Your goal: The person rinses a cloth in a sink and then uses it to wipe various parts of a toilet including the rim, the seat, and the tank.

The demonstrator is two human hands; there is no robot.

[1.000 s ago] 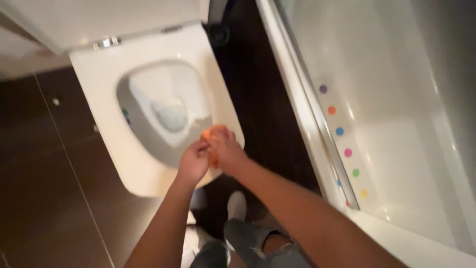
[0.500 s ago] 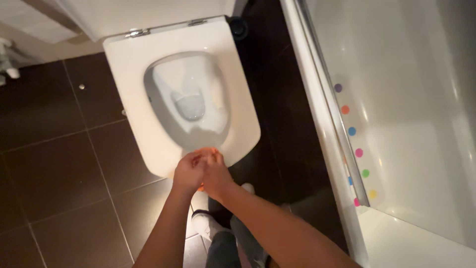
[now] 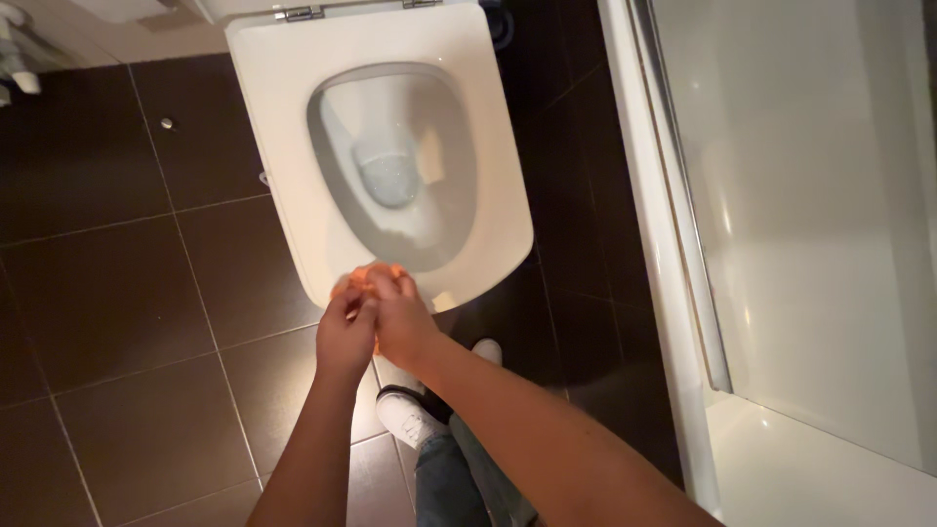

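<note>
Dark brown floor tiles [image 3: 117, 293] framed the white toilet seat [image 3: 283, 117] as both hands, left hand [image 3: 344, 337] and right hand [image 3: 402, 322], drew back from the bowl to its front rim, still pressed together around a small orange thing [image 3: 359, 280].

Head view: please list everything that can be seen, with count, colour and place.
toilet: one, white, seat down, top centre
orange thing: one, orange, kind unclear, in both hands over the seat's front edge
floor tiles: many, dark brown, left and bottom
glass screen: one, clear, right
white ledge: one, bottom right
shoes: two, white, bottom centre
jeans: one pair, grey-blue, bottom centre
left hand: one, closed on the orange thing
right hand: one, closed on the orange thing
</note>
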